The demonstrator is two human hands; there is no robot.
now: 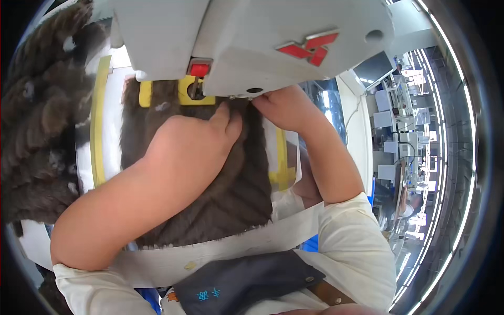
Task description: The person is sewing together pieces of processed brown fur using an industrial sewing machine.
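A dark brown fur piece (231, 205) lies across the bed of a white sewing machine (236, 47), its near edge toward my body. My left hand (194, 139) rests on the fur below the machine head, its index finger reaching forward and its other fingers bent together against the fur. To the right, my right hand (286, 107) is closed at the fur's far right edge, close under the head. The machine head hides part of its fingertips. A yellow plate (145, 94) shows left of the hands, with fur partly over it.
More brown fur (42, 115) is heaped along the left side. Yellow tape strips (98, 126) run down the pale work surface. A red button (199, 69) sits on the machine. Beyond my right arm are a dark screen (374, 68) and further workstations, with a person (412, 205) there.
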